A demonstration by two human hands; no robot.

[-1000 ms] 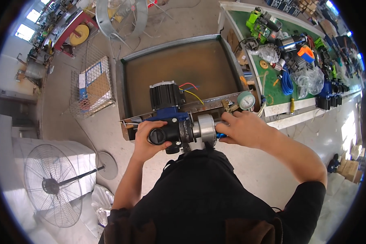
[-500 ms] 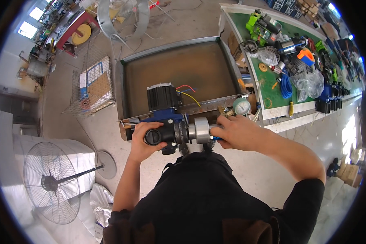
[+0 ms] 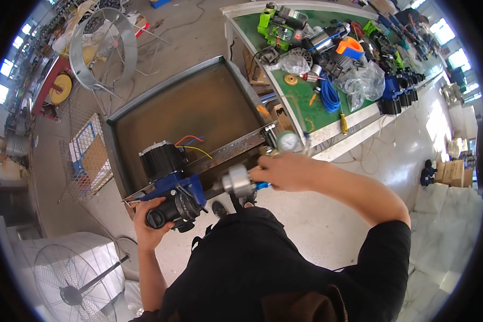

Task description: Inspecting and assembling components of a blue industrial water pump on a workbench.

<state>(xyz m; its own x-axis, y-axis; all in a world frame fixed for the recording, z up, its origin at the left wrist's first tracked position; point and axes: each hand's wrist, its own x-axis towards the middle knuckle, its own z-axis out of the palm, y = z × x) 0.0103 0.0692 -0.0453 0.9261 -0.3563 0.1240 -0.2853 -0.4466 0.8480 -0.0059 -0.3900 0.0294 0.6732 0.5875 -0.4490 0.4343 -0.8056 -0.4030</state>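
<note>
A pump with a black finned motor (image 3: 162,161), a blue body (image 3: 169,185) and a black rounded head (image 3: 170,210) sits at the near edge of a metal tray (image 3: 193,102). My left hand (image 3: 149,221) is wrapped round the black head beside its round cap. Closed round the right end of a silver cylindrical fitting (image 3: 238,181) is my right hand (image 3: 287,170); a blue lever (image 3: 262,185) shows under its fingers. The fitting, smeared by motion, points its narrower end toward the pump's black flange, with a gap between them. Red, blue and yellow wires (image 3: 198,147) stick out of the motor.
A round pressure gauge (image 3: 287,141) stands just beyond my right hand at the tray's corner. The green-topped bench (image 3: 300,110) at the right bears power tools, blue cable (image 3: 329,95) and plastic bags. A wire basket (image 3: 88,155) and a floor fan (image 3: 72,292) are at the left.
The view has swung to the right. My right hand has drawn the silver fitting away from the pump's black head, where the two met before. My left hand still grips the head.
</note>
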